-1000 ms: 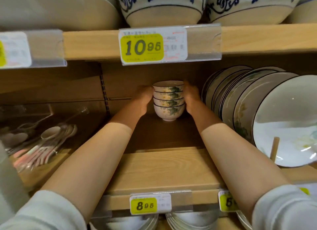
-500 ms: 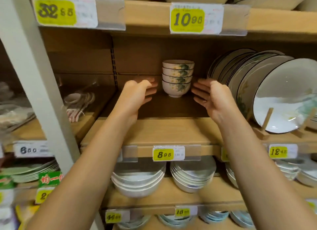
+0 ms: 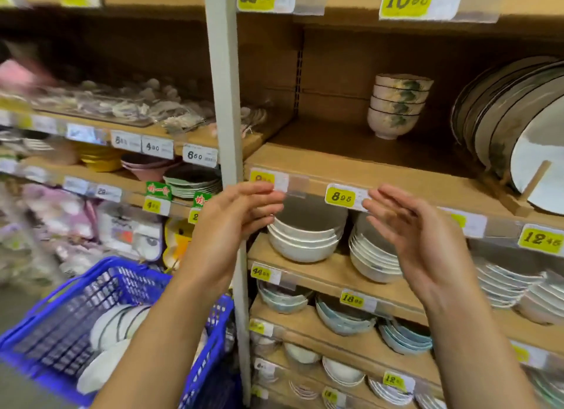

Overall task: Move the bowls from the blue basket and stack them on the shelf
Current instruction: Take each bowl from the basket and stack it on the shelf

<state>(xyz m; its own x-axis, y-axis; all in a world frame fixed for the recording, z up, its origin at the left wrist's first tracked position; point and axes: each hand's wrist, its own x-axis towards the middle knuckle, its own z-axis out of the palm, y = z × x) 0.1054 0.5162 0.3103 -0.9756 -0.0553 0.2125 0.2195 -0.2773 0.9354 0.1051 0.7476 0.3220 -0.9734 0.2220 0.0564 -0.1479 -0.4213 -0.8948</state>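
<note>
A stack of several small white bowls with green leaf patterns (image 3: 396,105) stands upright at the back of the wooden shelf (image 3: 360,167). My left hand (image 3: 235,222) and my right hand (image 3: 418,234) hover in front of the shelf's front edge, palms facing each other, fingers relaxed, holding nothing. At the lower left sits the blue basket (image 3: 64,326), with white bowls (image 3: 113,344) lying inside, partly hidden behind my left forearm.
Large plates (image 3: 515,128) lean on a wooden stand right of the bowl stack. A grey upright post (image 3: 224,109) divides the shelving. Lower shelves hold stacked white bowls (image 3: 305,241) and bluish dishes (image 3: 345,317). Packaged goods fill the left shelves.
Both hands have let go of the bowl stack and drawn back out of the shelf toward me. The view has swung left and down, bringing the blue basket into sight.
</note>
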